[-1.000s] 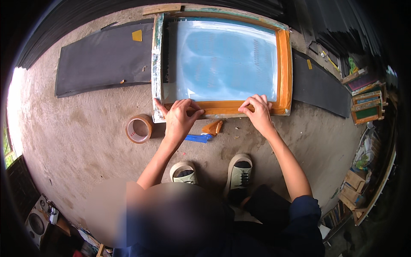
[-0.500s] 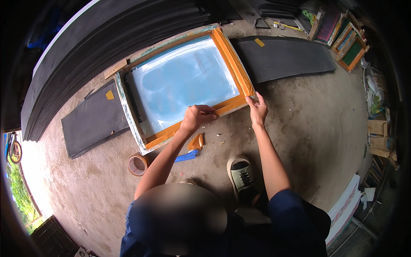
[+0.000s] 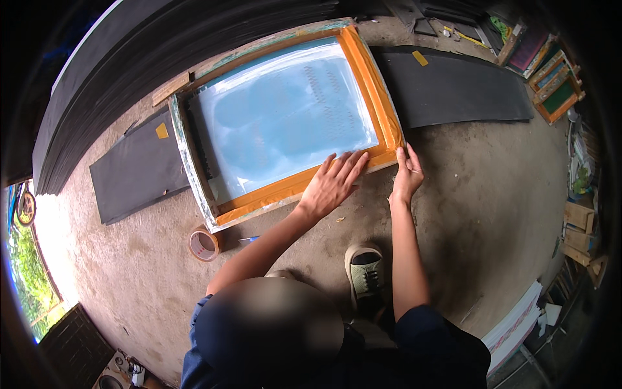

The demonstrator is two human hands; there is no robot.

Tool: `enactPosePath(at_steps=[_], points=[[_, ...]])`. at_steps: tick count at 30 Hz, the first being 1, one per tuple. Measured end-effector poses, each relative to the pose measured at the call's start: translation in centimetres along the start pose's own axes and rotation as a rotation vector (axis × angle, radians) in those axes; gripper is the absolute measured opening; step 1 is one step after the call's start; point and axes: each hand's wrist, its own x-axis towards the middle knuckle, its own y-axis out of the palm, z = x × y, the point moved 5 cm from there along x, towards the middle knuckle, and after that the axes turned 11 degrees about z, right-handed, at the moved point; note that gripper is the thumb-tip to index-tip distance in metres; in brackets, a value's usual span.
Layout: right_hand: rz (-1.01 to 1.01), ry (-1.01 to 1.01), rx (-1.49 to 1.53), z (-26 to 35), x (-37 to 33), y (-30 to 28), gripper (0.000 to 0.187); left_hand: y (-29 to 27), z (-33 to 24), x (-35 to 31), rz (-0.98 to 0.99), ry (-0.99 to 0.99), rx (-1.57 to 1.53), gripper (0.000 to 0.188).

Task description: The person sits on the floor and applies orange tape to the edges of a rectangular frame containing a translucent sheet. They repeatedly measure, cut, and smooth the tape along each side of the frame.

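One stretch of rough concrete floor point(image 3: 149, 279) lies under the work, with a tall stack of black sheets point(image 3: 123, 84) beyond it at the upper left. Nearer, a wooden screen-printing frame point(image 3: 186, 159) lies flat and slightly slanted in front of the person, black panels point(image 3: 453, 87) showing from under its left and right sides. Its mesh point(image 3: 278, 104) is pale blue with a whitish, hazy border and zigzag marks toward the right. Orange-brown packing tape point(image 3: 372, 84) covers the frame's right and near sides; the left and far sides are bare wood spotted with white and green paint.

The left hand point(image 3: 332, 184) rests palm down on the taped near side, its grip spread wide, fingertips by the mesh's edge. The right hand point(image 3: 407, 174) has its grip clamped on the near right corner of the frame, thumb and fingers drawn together there.

A laced, pale green shoe point(image 3: 366, 272) stands on the floor below the hands. To the left, a tape roll point(image 3: 205, 244) sits just beside the near left corner. A small blue piece point(image 3: 249, 239) pokes out from behind the left forearm, perhaps a strip of plastic, too covered to be sure.
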Motion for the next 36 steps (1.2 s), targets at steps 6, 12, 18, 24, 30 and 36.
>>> enactPosePath(at_steps=[6,12,18,24,30,36], points=[[-0.012,-0.083,-0.024,0.1,-0.8,1.2,0.030,1.7,2.0,-11.1,0.014,-0.279,0.296,0.079],[-0.138,-0.009,-0.194,0.8,-2.0,2.0,0.036,1.7,2.9,-20.6,-0.009,-0.645,0.163,0.080],[-0.135,0.349,-0.394,-1.0,-12.2,4.9,0.037,7.9,1.9,-34.3,-0.229,-1.164,-0.128,0.086],[0.548,-0.046,-0.282,-3.7,-20.1,8.6,0.017,9.6,-0.4,-43.1,-0.201,-1.438,-0.505,0.082],[1.077,-0.522,-0.572,1.8,-26.4,7.9,0.014,10.4,-1.0,-45.9,-0.340,-1.517,-0.610,0.071],[1.337,-0.122,-0.486,-1.3,-26.7,8.2,0.017,8.8,1.0,-40.5,-0.672,-1.260,-0.390,0.051]])
